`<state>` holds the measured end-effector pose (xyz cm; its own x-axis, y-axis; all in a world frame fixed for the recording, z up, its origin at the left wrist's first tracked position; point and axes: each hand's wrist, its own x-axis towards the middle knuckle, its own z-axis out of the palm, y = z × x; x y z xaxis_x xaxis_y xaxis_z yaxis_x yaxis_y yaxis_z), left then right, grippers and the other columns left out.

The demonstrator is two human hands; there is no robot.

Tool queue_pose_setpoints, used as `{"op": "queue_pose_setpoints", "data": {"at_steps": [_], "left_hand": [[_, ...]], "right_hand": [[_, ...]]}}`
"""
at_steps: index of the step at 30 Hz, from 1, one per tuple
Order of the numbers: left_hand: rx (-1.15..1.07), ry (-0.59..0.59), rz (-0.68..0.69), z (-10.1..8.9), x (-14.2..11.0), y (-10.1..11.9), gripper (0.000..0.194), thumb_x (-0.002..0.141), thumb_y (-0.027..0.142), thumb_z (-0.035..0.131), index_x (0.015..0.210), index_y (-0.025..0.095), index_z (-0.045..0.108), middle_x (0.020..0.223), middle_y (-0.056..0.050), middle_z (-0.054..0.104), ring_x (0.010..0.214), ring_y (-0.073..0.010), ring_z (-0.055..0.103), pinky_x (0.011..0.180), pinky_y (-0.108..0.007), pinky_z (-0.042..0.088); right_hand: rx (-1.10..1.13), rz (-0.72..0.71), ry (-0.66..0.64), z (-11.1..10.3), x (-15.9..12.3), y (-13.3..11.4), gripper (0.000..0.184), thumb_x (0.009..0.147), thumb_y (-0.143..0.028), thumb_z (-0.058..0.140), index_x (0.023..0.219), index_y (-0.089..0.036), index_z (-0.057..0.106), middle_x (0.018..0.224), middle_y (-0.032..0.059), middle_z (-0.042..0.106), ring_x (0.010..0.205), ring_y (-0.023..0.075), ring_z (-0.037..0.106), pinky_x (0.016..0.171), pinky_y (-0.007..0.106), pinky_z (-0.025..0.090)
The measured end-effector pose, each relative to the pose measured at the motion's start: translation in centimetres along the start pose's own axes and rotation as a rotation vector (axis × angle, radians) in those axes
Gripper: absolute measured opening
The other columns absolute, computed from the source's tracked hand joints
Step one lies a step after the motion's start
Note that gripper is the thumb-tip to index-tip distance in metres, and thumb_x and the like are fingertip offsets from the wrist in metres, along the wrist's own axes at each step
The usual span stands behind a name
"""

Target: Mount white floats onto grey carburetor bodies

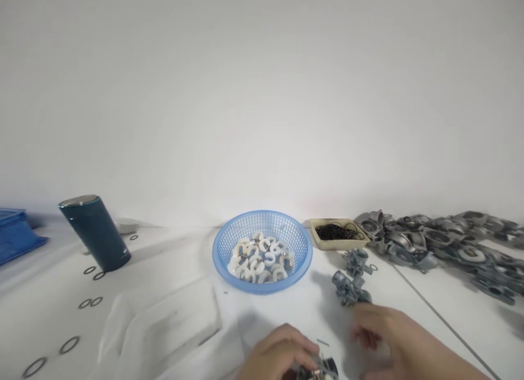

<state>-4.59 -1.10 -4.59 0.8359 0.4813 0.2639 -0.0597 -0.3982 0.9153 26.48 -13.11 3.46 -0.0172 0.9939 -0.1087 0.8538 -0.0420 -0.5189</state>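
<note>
My left hand (282,351) is closed around a grey metal part (317,370) at the bottom edge; its lower portion is out of the picture. Dark and light pieces show on the part beside my fingertips. My right hand (382,333), a little blurred, has its fingers bent and the thumb apart, with nothing visible between them. It is just in front of a small cluster of grey metal fittings (351,288). Another grey fitting (356,261) lies behind that cluster. A thin short pin (322,342) rests on the table between my hands.
A blue mesh basket (219,271) holds several white C-shaped pieces. Beside it, a cream tray (344,244) contains black rings. Grey metal castings (438,238) are heaped at right. At left are a dark tumbler (96,235), a blue bin (16,235) and loose black rings (69,345).
</note>
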Motion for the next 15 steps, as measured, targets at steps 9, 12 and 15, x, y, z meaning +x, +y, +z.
{"op": "queue_pose_setpoints", "data": {"at_steps": [9,12,15], "left_hand": [[-0.008,0.015,0.047,0.1,-0.1,2.0,0.054,0.085,0.060,0.101,0.125,0.026,0.085,0.138,-0.015,0.077,0.118,-0.0318,0.082,0.106,-0.042,0.068],[-0.007,0.024,0.040,0.2,-0.2,2.3,0.051,0.084,0.051,0.104,0.124,0.026,0.085,0.138,-0.014,0.078,0.118,-0.0310,0.082,0.107,-0.041,0.068],[-0.020,0.043,0.043,0.1,-0.3,2.3,0.050,0.082,0.047,0.106,0.123,0.027,0.085,0.137,-0.013,0.079,0.118,-0.0301,0.083,0.106,-0.038,0.068]], "right_hand": [[0.014,-0.028,-0.040,-1.0,-0.9,-0.7,0.016,0.088,-0.025,0.088,0.098,-0.027,0.075,0.104,0.0000,0.077,0.093,0.0240,0.074,0.082,0.032,0.056],[0.004,-0.078,0.015,-0.4,-0.7,0.0,0.008,0.100,-0.031,0.083,0.104,-0.030,0.077,0.106,0.0001,0.077,0.092,0.0234,0.074,0.081,0.032,0.056],[0.001,-0.115,0.106,0.8,-0.2,0.5,0.010,0.108,-0.041,0.078,0.110,-0.031,0.079,0.109,0.0017,0.075,0.090,0.0234,0.074,0.079,0.033,0.058]]}}
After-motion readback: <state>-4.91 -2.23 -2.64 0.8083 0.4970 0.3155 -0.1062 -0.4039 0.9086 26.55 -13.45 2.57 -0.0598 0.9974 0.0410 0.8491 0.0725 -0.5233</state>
